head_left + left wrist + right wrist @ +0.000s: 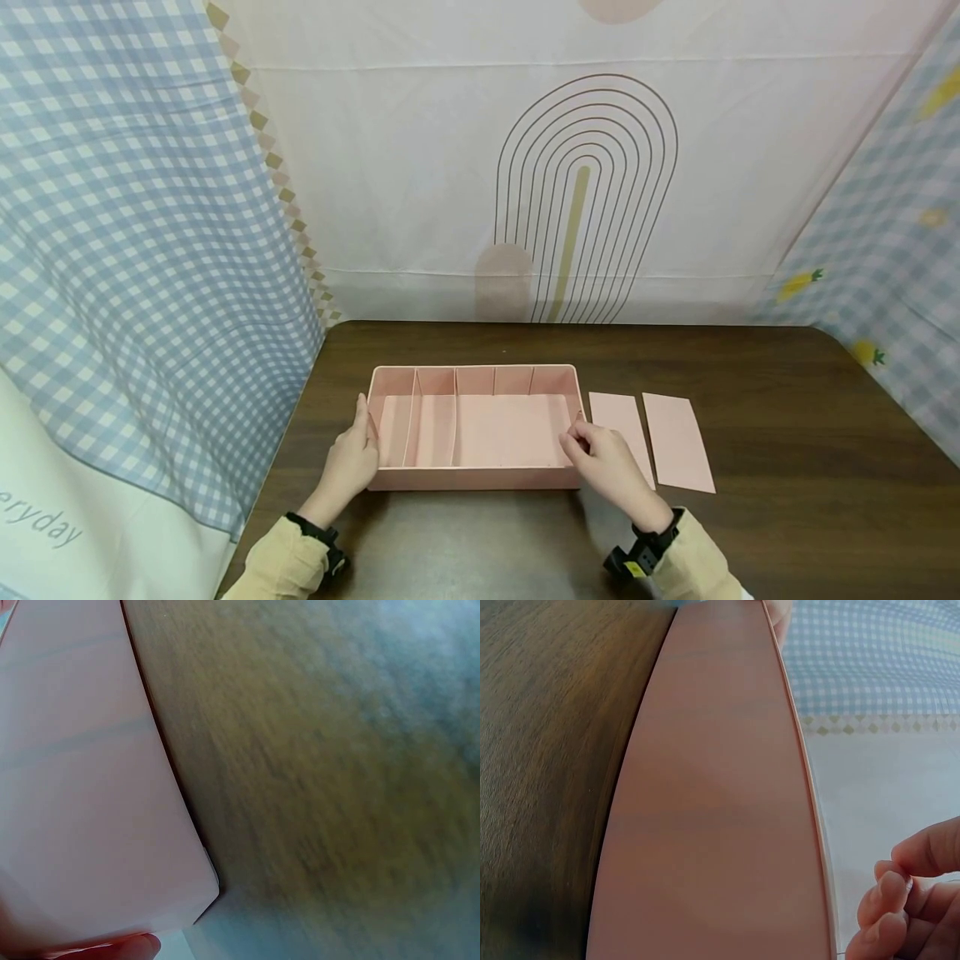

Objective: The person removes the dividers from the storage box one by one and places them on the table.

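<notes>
A pink rectangular organizer box [476,479] sits on the table, its open top facing up. Two thin upright dividers split its left part into narrow compartments, leaving a wide one at the right. My left hand [352,448] rests against the box's left end, fingers extended along it; one fingertip [139,947] shows at that end in the left wrist view. Over the box's right end is my right hand [603,462], fingers curled. Thumb and fingertips [889,896] meet in the right wrist view, with no object visible between them.
Two flat pink panels [678,442] lie side by side on the dark wooden table [795,417], right of the box. Behind the table hangs a white cloth [397,183] with an arch pattern. Blue checked cloth [150,208] hangs at both sides.
</notes>
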`<act>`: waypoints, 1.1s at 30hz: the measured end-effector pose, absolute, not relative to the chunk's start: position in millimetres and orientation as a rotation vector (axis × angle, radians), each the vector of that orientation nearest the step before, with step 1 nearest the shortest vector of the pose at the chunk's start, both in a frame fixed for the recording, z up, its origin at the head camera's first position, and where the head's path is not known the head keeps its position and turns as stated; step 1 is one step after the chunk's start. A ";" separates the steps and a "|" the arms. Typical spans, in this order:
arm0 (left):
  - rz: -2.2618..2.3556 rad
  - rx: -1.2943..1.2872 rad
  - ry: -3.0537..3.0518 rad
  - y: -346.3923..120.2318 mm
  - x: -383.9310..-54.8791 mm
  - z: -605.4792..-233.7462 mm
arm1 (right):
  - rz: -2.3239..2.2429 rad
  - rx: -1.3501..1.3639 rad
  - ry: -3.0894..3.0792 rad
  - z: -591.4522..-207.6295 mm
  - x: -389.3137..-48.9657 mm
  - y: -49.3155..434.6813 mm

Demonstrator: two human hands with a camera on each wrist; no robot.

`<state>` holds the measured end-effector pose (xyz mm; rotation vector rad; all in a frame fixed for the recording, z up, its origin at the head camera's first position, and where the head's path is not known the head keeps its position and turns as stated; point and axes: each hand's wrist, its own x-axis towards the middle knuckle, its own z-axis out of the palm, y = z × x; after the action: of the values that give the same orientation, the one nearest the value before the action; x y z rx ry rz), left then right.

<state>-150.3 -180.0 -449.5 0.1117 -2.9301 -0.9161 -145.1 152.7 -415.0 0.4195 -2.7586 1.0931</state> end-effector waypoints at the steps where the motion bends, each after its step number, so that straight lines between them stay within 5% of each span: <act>1: -0.918 0.114 -2.933 -180.1 -150.4 -449.8 | 1.093 0.429 -2.755 -415.2 -145.1 152.0; 33: -0.903 0.094 -2.917 -179.5 -147.8 -447.3 | 1.138 0.534 -2.773 -416.3 -145.1 135.5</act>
<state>-147.8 -179.5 -447.3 0.0939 -2.9170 -0.9032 -145.1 135.5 -416.3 0.5337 -2.7734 1.1385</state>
